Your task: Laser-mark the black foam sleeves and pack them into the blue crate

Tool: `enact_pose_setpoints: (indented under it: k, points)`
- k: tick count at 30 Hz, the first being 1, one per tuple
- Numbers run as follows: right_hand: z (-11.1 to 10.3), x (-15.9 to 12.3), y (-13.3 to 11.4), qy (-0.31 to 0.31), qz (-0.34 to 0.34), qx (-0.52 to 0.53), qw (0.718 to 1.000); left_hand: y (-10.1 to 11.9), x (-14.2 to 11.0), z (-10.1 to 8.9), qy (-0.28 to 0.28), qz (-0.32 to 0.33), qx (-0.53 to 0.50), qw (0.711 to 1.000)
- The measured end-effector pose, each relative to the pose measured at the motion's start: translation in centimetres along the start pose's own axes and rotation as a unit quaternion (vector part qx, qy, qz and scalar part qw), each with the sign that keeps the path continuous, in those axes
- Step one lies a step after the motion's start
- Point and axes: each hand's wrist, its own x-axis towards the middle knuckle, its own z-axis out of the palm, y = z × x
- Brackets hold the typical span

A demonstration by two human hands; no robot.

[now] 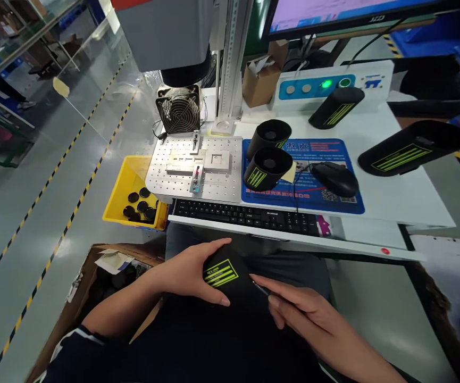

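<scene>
Over my lap, my left hand (192,271) is wrapped round a black tube-shaped housing (240,298) with a yellow-green striped print, thumb on the near side and fingers over the far side. My right hand (301,314) pinches a slim dark pen-like tool (261,289), its tip close to the housing's right end; whether it touches I cannot tell. On the bench ahead, two similar housings stand upright on the blue mat, one of them the near black housing (267,169). More lie or lean to the right, such as the large black housing (413,148).
A metal fixture plate (222,183) sits under the machine head (169,34). Below the bench edge is a keyboard (245,214) on a pulled-out tray. At left stand a yellow bin (114,207) with round black caps and a cardboard box (88,266). A mouse (335,178) rests on the mat.
</scene>
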Motion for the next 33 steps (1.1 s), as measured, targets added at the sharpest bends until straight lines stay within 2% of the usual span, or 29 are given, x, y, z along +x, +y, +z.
enact_pose_setpoints:
  k: [11, 22, 28, 30, 33]
  points:
    - [-1.1, -0.3, -0.8, -0.022, -0.018, -0.084, 0.996, -0.2, 1.0, 0.1, -0.023, 0.017, 0.019, 0.999]
    - [-1.1, -0.3, -1.6, -0.041, 0.007, -0.094, 0.995, 0.0, 1.7, -0.4, -0.059, 0.006, 0.014, 0.998]
    - [0.1, 0.3, -1.3, 0.004, 0.006, -0.131, 0.991, 0.1, 2.0, 0.0, -0.079, -0.028, 0.079, 0.993]
    - [1.1, 0.7, -0.7, 0.038, -0.005, -0.121, 0.992, -0.2, 1.8, 0.4, -0.064, -0.033, 0.079, 0.994]
    - [2.7, 1.7, 0.3, 0.094, -0.010, -0.102, 0.990, -0.5, 1.3, 1.1, -0.007, -0.058, 0.057, 0.997]
